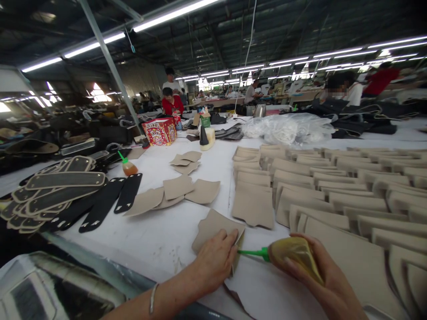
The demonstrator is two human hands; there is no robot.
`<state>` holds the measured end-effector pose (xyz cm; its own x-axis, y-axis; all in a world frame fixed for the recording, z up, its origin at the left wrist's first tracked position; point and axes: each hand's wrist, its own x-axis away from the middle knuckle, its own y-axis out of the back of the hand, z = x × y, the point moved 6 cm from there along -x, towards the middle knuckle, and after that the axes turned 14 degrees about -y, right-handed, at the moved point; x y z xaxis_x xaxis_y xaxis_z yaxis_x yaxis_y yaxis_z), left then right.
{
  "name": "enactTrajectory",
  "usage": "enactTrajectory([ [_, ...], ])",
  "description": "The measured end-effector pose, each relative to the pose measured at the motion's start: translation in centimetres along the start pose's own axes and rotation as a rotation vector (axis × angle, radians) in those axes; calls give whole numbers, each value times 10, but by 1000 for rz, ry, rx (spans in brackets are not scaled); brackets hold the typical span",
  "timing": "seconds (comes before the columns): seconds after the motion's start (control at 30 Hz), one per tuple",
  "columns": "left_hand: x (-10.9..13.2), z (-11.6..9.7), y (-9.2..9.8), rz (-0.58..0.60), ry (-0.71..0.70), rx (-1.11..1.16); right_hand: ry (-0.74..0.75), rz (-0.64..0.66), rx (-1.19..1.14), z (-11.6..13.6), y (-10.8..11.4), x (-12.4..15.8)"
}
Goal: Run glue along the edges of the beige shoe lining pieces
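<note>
Right of the flat beige panel point(211, 226), I have a translucent, green-nozzled squeeze bottle point(293, 255) of yellowish liquid grasped in my right hand point(330, 278), fingers wrapped round it, nozzle tip point(240, 252) near the panel's edge. My left hand point(216, 258) grips the panel itself, fingers bent over it. Beyond it, leftward, are a small green-nozzled bottle point(129, 168) of amber liquid and a red patterned box point(160, 132), contents hidden.

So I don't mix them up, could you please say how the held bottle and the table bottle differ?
The held bottle is in the right hand, its nozzle pointing sideways; the table bottle rests on the tabletop, its nozzle pointing upward. The held bottle looks yellowish, the table bottle more orange. Both have green nozzles.
</note>
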<state>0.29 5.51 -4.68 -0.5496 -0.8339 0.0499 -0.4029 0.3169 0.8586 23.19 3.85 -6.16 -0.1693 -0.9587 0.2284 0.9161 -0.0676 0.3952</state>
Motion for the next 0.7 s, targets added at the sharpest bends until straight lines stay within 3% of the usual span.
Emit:
enactTrajectory([
  [0.17, 1, 0, -1, 12, -4, -16, -36, 17, -72, 6, -3, 11],
  [0.37, 0, 0, -1, 3, -1, -14, 7, -89, -77, 15, 1, 19],
  [0.7, 1, -2, 0, -7, -26, -3, -30, -23, -55, 8, 0, 8],
])
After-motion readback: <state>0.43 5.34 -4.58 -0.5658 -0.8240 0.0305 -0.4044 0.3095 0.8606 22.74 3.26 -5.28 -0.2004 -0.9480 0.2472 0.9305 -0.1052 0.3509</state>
